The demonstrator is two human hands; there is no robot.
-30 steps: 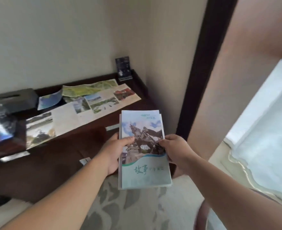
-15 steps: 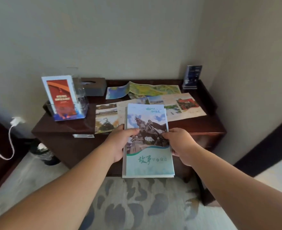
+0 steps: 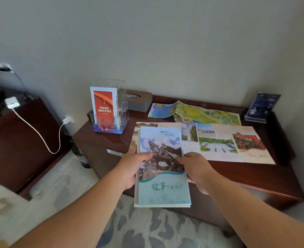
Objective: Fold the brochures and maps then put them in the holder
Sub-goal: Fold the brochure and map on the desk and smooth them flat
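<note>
Around brochure (image 3: 162,191), left grip (image 3: 132,169), right grip (image 3: 196,168)

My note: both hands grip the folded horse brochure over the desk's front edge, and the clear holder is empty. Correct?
Not empty: the head view shows a red brochure in the clear holder. The left hand and right hand do grip the folded horse brochure over the desk's front edge.

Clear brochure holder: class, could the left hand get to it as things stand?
Probably yes: nothing stands on the table between the left hand and the holder, though it grips the folded brochure with the right hand.
</note>
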